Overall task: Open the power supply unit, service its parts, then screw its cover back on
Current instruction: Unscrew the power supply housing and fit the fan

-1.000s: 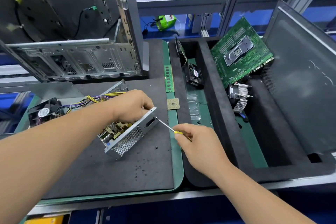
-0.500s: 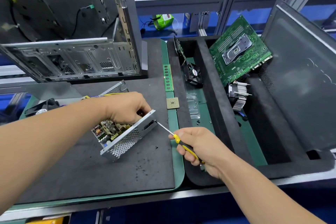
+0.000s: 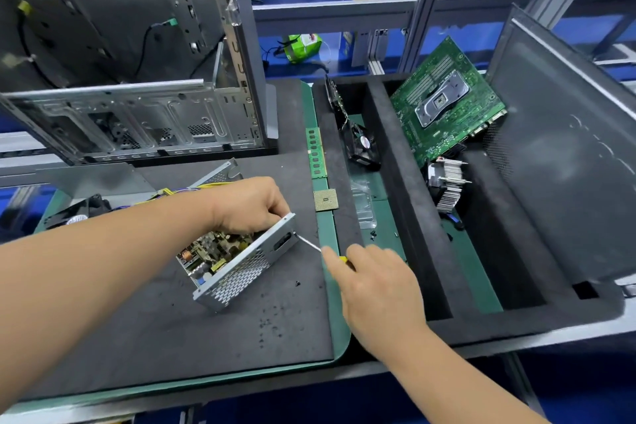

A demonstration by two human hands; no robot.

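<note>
The power supply unit [image 3: 241,268], a silver perforated metal box with its circuit board exposed on top, lies tilted on the black foam mat [image 3: 172,330]. My left hand [image 3: 249,205] grips its upper far edge. My right hand [image 3: 375,282] holds a yellow-handled screwdriver [image 3: 309,244]; the tip touches the unit's right end panel beside the socket cutout. Yellow wires [image 3: 179,191] run from the unit toward the left. A small black screw [image 3: 297,283] lies on the mat just right of the unit.
An open computer case [image 3: 130,127] stands behind the mat. A RAM stick [image 3: 316,153] and CPU chip [image 3: 325,200] lie on the green strip. The black foam tray [image 3: 406,182] at right holds a fan [image 3: 364,144], motherboard [image 3: 444,103] and heatsink [image 3: 447,186]. Another fan [image 3: 77,213] sits left.
My right hand has shifted its grip on the screwdriver, covering most of the yellow handle. The tip stays at the unit's end panel. My left hand keeps hold of the unit.
</note>
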